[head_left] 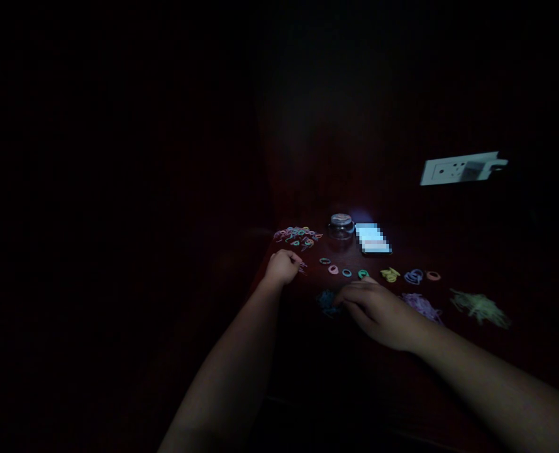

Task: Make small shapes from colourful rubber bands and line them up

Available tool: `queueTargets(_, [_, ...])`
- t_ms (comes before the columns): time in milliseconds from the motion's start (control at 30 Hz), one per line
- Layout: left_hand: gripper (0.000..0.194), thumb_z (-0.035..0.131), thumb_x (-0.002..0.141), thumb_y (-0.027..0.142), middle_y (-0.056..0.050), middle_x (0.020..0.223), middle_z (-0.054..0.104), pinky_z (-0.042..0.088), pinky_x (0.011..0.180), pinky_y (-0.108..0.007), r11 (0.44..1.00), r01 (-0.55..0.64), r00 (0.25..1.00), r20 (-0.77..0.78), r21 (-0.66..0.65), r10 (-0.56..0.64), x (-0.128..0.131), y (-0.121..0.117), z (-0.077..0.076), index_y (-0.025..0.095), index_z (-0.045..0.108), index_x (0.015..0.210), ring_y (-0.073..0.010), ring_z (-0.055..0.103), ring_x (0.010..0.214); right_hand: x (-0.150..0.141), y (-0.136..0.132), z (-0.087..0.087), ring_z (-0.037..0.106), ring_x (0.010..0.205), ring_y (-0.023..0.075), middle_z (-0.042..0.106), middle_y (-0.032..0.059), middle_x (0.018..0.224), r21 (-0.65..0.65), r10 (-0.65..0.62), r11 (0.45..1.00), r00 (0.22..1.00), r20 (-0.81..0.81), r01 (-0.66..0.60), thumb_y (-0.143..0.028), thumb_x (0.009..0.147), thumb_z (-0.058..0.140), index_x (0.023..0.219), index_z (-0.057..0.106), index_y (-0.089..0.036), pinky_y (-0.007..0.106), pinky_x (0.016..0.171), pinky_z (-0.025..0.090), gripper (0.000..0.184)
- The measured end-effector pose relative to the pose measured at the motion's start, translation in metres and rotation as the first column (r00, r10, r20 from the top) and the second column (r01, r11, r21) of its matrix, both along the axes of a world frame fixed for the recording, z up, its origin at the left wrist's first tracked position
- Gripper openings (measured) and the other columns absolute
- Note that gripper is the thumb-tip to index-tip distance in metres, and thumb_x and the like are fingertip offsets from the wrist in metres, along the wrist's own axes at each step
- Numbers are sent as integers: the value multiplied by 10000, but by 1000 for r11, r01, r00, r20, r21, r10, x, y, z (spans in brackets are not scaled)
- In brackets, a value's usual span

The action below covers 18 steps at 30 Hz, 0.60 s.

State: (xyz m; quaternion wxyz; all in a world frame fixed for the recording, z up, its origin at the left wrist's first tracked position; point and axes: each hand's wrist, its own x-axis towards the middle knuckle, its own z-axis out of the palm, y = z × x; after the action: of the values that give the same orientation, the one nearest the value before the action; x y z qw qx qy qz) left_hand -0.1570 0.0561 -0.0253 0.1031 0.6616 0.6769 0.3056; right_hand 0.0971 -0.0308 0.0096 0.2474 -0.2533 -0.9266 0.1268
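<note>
My left hand (283,267) is closed in a pinch at the table's left side, its fingertips at a few thin purplish bands (302,268). Whether it grips any of them is hard to see in the dark. Just behind it lies a mixed heap of coloured hair ties (300,234). My right hand (371,308) bends palm down over the table, fingertips together at the edge of a pile of dark blue rubber bands (327,302). What sits between those fingertips is too small to make out. Beyond the knuckles rests a green hair tie (363,274), partly hidden.
A row holds grey (325,260), pink (333,270), light blue, yellow (390,275), lavender (414,277) and orange hair ties (433,275). Purple (423,306) and pale green bands (481,307) lie right. Behind are a lidded clear jar (341,228), a lit phone (372,238) and a wall socket (458,168).
</note>
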Motion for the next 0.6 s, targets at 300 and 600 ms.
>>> queueTargets(300, [113, 563, 806, 183, -21, 767, 703, 463, 648, -226, 1000, 15, 993, 120, -9, -14, 2, -1, 0, 181, 674, 830, -133, 616, 655, 3, 2, -2, 632, 835, 173, 702, 19, 898, -13, -1, 1000, 1000, -7, 1, -94, 877, 438, 957, 660, -211, 367, 830, 413, 264])
queueTargets(600, [75, 557, 813, 180, -4, 719, 624, 409, 592, -198, 992, 42, 954, 291, 115, -74, 3, 5, -4, 161, 628, 829, -103, 557, 622, 5, 6, -2, 635, 819, 171, 706, 17, 898, 28, -73, 997, 996, -44, 74, -96, 865, 456, 917, 650, -217, 359, 812, 405, 235])
